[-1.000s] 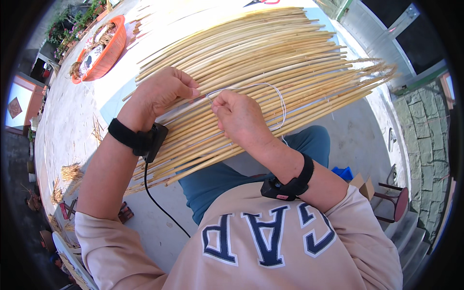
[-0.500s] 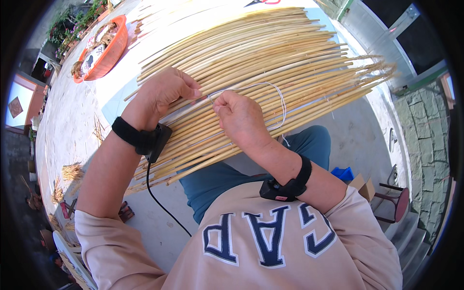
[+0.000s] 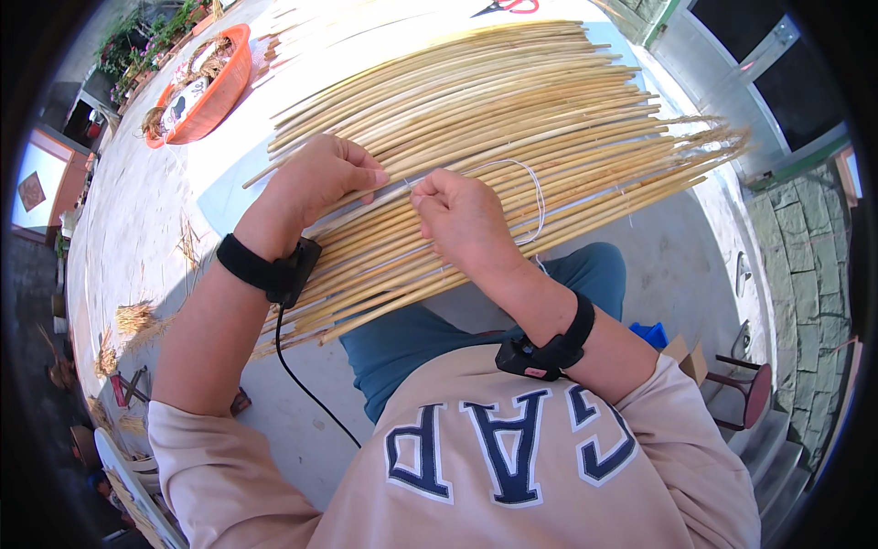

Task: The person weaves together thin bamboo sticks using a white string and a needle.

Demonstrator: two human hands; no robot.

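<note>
A row of pale yellow reed stalks (image 3: 512,114) lies side by side on the table, its near part reaching over my lap. My left hand (image 3: 315,183) is closed in a pinch on one reed stalk near the middle of the row. Just right of it, my right hand (image 3: 464,218) pinches white string (image 3: 540,190) close to the same stalk. From there the string loops rightward over the reeds, with its loose end hanging near my knee. Small white ties show on the near stalks. The fingertips of my right hand partly hide the string's end.
Red-handled scissors (image 3: 512,7) lie at the table's far edge. An orange basin (image 3: 219,96) with dried plant bundles stands at the far left. A stool (image 3: 754,393) and a blue container (image 3: 647,333) are at the right. Straw bundles (image 3: 135,317) lie on the left floor.
Both hands stay at the same part of the row. My right hand has shifted slightly right, with the string still pinched. The whole view has moved a little.
</note>
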